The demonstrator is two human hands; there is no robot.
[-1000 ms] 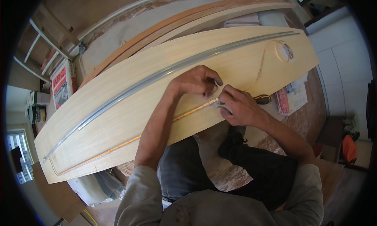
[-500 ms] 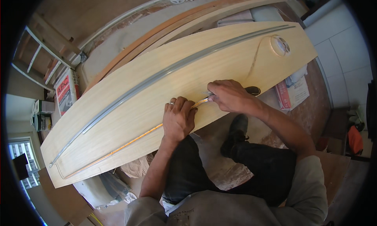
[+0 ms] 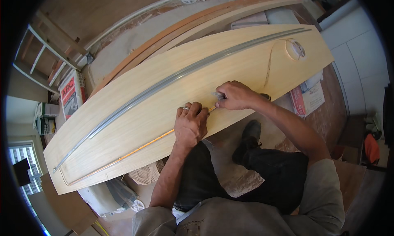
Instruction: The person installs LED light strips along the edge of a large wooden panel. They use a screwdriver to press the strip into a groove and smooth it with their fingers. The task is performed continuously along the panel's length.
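A long pale wooden board lies slantwise in front of me. Along its near edge runs a yellow-orange LED strip in a narrow channel. My left hand bends its fingers down over this strip, a ring on one finger. Just right of it, my right hand is closed, with a small grey piece sticking out from its fingers; its kind I cannot make out. The strip passes between the two hands. At the board's far right lies a reel with a loose tail of strip.
Grey metal channels lie lengthwise on the board. Beyond it rest long wooden planks. A printed sack and tubs stand at left. A dark rounded object shows partly behind my right wrist. A red-and-white package sits beneath the right end.
My left hand has slid slightly right along the strip. My right hand has lifted a little and turned, showing the grey piece; the dark object is now mostly hidden.
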